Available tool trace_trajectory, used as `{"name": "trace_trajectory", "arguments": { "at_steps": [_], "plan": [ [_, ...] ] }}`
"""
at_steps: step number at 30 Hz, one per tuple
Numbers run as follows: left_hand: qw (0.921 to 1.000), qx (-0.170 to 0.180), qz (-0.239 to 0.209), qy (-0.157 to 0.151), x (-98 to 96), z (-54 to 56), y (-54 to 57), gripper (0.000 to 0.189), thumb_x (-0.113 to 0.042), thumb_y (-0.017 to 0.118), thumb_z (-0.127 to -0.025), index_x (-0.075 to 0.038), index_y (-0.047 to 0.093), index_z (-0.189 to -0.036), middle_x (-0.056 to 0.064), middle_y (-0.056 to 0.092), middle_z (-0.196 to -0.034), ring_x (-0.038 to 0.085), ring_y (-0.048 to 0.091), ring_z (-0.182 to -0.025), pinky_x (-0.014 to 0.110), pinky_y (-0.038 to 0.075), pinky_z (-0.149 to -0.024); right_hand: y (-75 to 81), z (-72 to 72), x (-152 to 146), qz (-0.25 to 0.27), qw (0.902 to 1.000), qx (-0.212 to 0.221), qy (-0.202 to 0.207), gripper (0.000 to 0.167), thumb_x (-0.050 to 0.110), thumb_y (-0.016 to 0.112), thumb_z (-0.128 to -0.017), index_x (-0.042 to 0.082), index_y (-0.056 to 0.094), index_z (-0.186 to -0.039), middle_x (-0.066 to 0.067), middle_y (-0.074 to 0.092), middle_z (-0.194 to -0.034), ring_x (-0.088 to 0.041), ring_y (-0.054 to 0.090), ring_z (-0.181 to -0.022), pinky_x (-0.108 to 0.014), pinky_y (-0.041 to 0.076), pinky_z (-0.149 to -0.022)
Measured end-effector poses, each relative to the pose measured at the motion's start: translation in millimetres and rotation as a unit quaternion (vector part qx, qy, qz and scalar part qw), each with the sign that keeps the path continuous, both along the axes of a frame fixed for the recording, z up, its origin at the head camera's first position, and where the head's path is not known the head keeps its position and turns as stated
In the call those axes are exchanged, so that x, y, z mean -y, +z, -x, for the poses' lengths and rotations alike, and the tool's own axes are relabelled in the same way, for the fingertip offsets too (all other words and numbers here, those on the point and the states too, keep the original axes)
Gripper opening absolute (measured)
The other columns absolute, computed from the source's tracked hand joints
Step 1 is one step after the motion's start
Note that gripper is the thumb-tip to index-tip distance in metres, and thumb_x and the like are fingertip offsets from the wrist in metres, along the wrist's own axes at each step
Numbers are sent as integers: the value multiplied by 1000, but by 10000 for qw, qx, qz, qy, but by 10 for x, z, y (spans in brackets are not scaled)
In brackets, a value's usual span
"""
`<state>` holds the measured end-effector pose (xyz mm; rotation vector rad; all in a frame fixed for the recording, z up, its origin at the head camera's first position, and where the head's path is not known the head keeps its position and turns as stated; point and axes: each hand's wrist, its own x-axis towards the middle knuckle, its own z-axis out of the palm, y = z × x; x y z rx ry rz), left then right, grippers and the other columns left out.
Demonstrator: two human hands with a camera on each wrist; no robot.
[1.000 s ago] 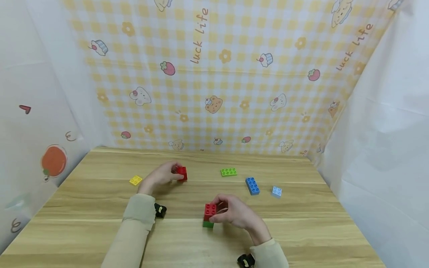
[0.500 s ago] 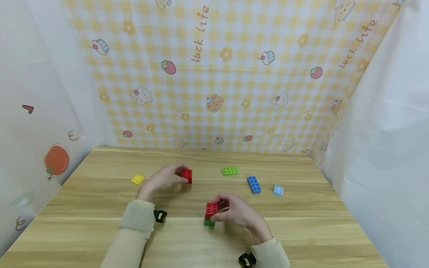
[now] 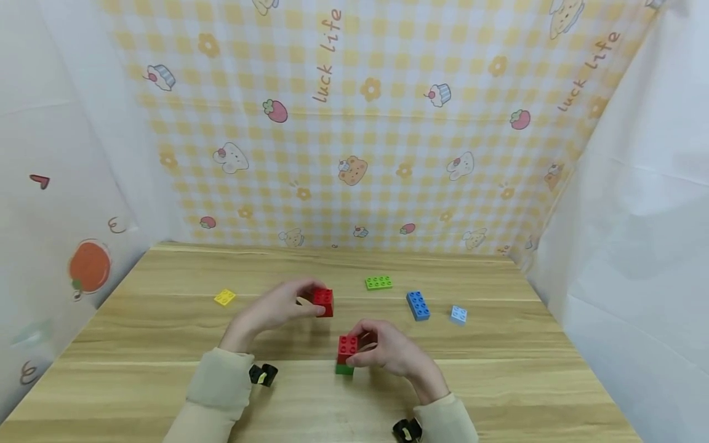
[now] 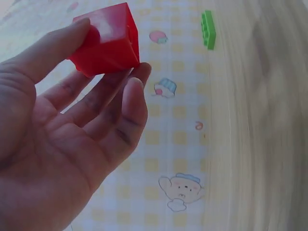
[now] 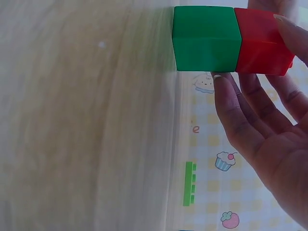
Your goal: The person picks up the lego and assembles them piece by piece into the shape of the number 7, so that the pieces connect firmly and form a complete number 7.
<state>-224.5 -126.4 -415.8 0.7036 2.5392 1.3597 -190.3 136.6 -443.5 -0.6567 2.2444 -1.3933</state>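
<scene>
My left hand [image 3: 285, 306] pinches a red toy building brick [image 3: 324, 303] between thumb and fingers. In the left wrist view that red brick [image 4: 108, 38] hangs in the air, its smooth side under the thumb. My right hand [image 3: 392, 351] grips a second red brick [image 3: 347, 349], which sits on top of a green brick [image 3: 344, 370]. Seen from the right wrist, the green brick [image 5: 207, 39] and the red brick [image 5: 263, 42] are joined flush, the thumb and fingertips on the red one. The held brick is behind and left of this stack.
A yellow plate brick [image 3: 224, 297] lies at the left of the wooden table [image 3: 310, 418]. Farther back are a light green plate brick [image 3: 379, 283], a blue brick [image 3: 418, 306] and a small light blue brick [image 3: 458, 315]. A checked cloth [image 3: 354, 135] hangs behind the table.
My left hand has carried the red brick rightward and nearer to the stack. The right hand has stayed on the red and green stack.
</scene>
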Motion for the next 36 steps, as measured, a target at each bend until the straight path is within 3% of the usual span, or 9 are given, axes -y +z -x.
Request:
{"name": "trace_trajectory", "arguments": {
  "at_steps": [8,16,36],
  "plan": [
    [9988,29,-364,-327,-116,-153,32,32,-26,71,-92,-13,62,-120,0,63,-101,19,57,-97,36,48,-79,19,-12,14,-2,10000,-27,0,26,10,79,-82,11,65,-103,-1,66,-99,-20,61,-95,-33,51,-80],
    [9971,21,-476,-600,-249,-275,2,32,-25,71,-92,-14,62,-121,-2,63,-103,19,56,-100,35,49,-81,31,-18,21,49,9999,-81,43,23,11,79,-82,10,65,-101,1,67,-97,-19,61,-96,-31,51,-81],
    [9976,-222,-4,-655,-385,-390,-19,31,-29,70,-92,-18,62,-120,-8,62,-106,13,57,-99,30,51,-76,11,-4,12,38,9998,-160,146,23,13,79,-83,11,67,-102,2,67,-97,-17,61,-95,-32,49,-85]
  ]
}}
